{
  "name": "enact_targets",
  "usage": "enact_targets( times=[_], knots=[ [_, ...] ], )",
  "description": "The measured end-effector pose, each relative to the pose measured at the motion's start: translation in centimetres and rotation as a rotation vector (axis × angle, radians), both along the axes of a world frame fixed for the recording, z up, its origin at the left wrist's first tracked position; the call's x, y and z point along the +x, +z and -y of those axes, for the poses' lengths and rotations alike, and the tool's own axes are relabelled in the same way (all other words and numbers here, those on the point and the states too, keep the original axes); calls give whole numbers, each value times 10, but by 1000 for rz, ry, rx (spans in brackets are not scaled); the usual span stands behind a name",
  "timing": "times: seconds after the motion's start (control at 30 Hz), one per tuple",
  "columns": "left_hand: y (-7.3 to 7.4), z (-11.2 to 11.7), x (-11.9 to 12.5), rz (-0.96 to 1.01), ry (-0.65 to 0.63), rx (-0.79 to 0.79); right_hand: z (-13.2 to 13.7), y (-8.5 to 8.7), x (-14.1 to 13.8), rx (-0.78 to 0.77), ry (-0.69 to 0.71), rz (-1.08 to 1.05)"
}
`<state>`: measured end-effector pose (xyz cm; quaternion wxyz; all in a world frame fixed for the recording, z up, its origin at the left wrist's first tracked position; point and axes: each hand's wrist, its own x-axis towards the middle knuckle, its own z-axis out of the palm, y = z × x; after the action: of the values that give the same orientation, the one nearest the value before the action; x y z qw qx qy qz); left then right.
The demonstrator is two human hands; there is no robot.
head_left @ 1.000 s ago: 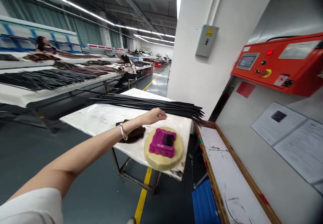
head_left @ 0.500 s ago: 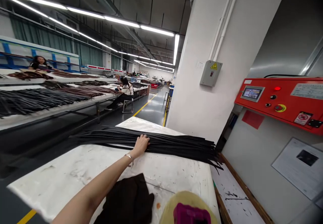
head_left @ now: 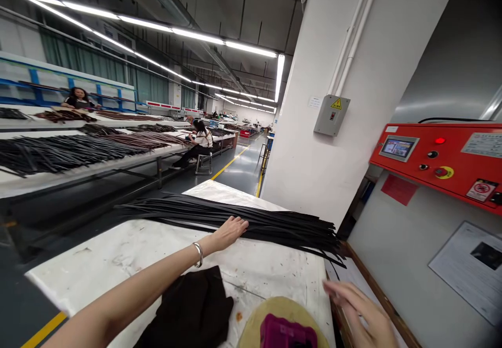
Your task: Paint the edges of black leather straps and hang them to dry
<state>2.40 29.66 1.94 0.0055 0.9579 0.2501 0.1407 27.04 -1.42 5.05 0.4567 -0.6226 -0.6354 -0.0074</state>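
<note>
My left hand [head_left: 229, 231] reaches out across a white table [head_left: 117, 259] and rests its fingers on the near edge of a long pile of black strips [head_left: 243, 220]; whether the fingers grip a strip is hidden. A metal bracelet [head_left: 198, 254] sits on that wrist. My right hand [head_left: 358, 309] comes in at the lower right, blurred, fingers spread and holding nothing, near the table's right edge. A dark brown cloth [head_left: 192, 311] lies under my left forearm. A magenta block [head_left: 288, 333] sits on a round tan pad [head_left: 251, 327] at the bottom edge.
A red control panel [head_left: 439, 162] with a screen and buttons hangs on the right wall, above a wood-edged bench [head_left: 353, 269]. A white pillar [head_left: 333, 102] carries a grey electrical box. Long tables with more strips stand at left, with people seated there.
The camera has come closer and lifted. My left hand has reached the black strips and slid slightly right along them. My right hand has come into view at lower right.
</note>
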Motion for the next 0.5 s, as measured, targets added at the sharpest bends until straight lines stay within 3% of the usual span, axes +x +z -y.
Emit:
enact_targets(
  times=[0.13,0.23,0.3,0.37,0.5],
  knots=[
    [56,56,24,55,-146,-129,-95,17,-4,-44,41,301],
    [97,83,34,77,-214,-258,-123,36,3,-131,164,343],
    [121,87,21,64,-222,-353,-111,44,28,-190,210,326],
    [144,83,-8,48,-196,-473,-81,46,70,-242,206,288],
    [182,87,-63,30,-78,-772,-18,34,156,-436,190,38]
  ],
)
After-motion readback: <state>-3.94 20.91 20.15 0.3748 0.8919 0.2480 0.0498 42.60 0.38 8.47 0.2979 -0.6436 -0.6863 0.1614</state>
